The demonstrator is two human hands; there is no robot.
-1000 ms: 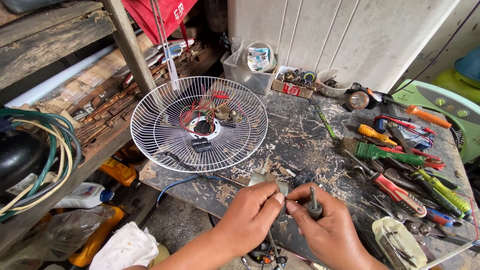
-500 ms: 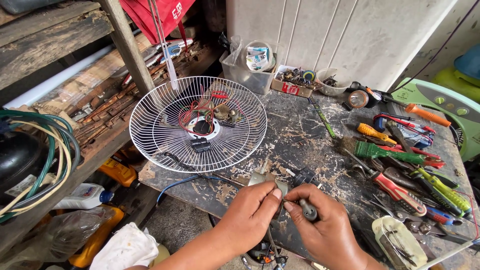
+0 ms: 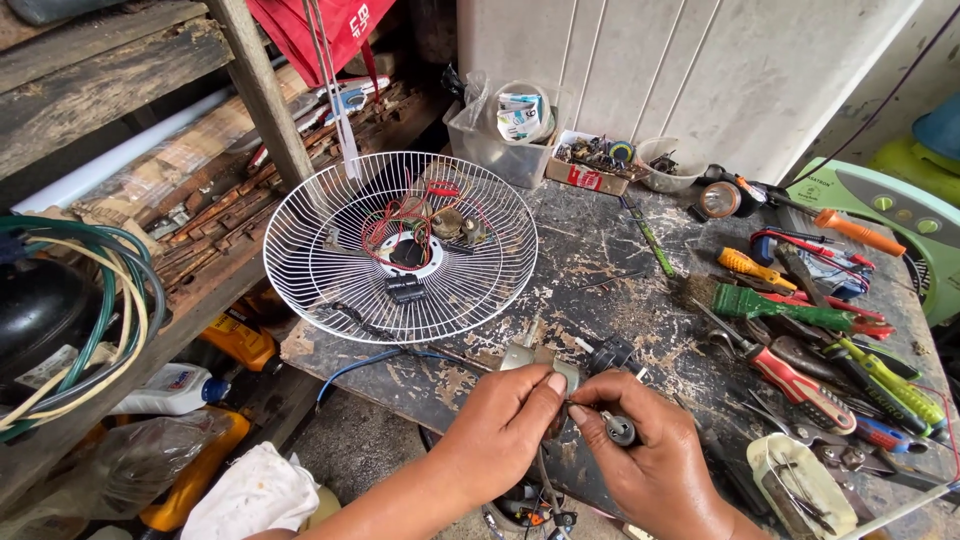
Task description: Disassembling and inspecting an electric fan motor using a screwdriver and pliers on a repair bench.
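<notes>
Since the earlier frame, both hands have held their position at the near edge of the workbench; the dark tool in the right hand has tilted slightly. Left hand: thumb and forefinger pinched together on a small grey metal part, which sits just above the fingertips at the bench edge. Right hand: fingers closed around a short dark-handled tool, with the fingertips meeting those of the left hand. A small black component lies on the bench just beyond the right hand.

Further back, left of centre, a white wire fan guard lies flat, overhanging the bench edge, with red wires and small parts at its hub. To the right, screwdrivers and pliers with red, green, yellow and orange handles lie in a loose group. At the far edge, against the pale wall, stand clear plastic containers of small parts
</notes>
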